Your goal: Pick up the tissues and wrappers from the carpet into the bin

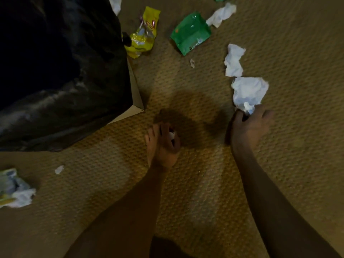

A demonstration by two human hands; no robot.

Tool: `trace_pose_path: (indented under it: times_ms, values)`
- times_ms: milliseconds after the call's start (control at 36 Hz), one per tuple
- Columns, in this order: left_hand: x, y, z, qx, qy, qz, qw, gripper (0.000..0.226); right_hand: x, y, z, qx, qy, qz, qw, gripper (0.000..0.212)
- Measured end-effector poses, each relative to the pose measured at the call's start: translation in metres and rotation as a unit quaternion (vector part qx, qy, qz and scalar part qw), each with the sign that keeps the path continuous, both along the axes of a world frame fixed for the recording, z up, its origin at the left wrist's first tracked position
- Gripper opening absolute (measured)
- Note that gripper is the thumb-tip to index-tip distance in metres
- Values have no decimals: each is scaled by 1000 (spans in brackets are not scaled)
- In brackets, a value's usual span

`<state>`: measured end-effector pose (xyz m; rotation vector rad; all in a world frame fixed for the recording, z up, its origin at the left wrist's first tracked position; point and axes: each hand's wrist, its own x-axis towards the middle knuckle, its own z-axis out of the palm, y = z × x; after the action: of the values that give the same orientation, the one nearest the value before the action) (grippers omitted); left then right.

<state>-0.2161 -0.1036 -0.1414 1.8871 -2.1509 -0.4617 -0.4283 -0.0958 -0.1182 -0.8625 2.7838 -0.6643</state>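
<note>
My right hand (249,125) pinches the lower edge of a crumpled white tissue (248,92) on the tan carpet. My left hand (162,144) is curled round a small white scrap (171,134), low over the carpet near the bin's corner. The bin (136,101) is a box lined with a black bag (61,71) at the upper left. Another tissue (233,60) lies just beyond the one I hold. A green wrapper (190,32) and a yellow wrapper (143,32) lie further out, the yellow one against the bag.
A further tissue (221,14) lies beside the green wrapper, and a tissue with a pale wrapper (15,190) sits at the left edge. Small white scraps (59,169) dot the carpet (297,53). Another tissue (115,3) peeks out behind the bag.
</note>
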Motion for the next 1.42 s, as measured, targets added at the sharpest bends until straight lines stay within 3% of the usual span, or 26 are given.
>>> trace_pose_path:
  times_ms: [111, 222, 333, 472, 750, 1028, 1306, 1417]
  values:
    - [0, 1, 1, 0, 0, -12, 1000, 23, 5, 10, 1, -37, 35, 38, 998, 29]
    - [-1, 1, 3, 2, -17, -23, 1000, 23, 5, 16, 1, -104, -17, 83, 991, 27]
    - [-2, 0, 5, 11, -50, -20, 998, 27, 4, 15, 5, -139, -108, 40, 984, 32]
    - [-3, 0, 8, 30, -70, -21, 997, 31, -5, 7, 17, -173, -154, -34, 972, 44]
    - [-3, 0, 7, 34, -86, -26, 995, 32, -4, 1, 19, -119, -130, -10, 984, 39]
    - [-2, -1, 11, 34, -70, -38, 996, 32, 5, 24, 10, -100, -86, 100, 986, 47]
    - [-3, -3, 17, 67, -42, -43, 996, 28, 13, 20, 13, -83, -79, 63, 991, 49]
    - [-4, -3, 20, 68, -28, -42, 996, 30, 22, 8, 18, -98, -92, 2, 991, 46]
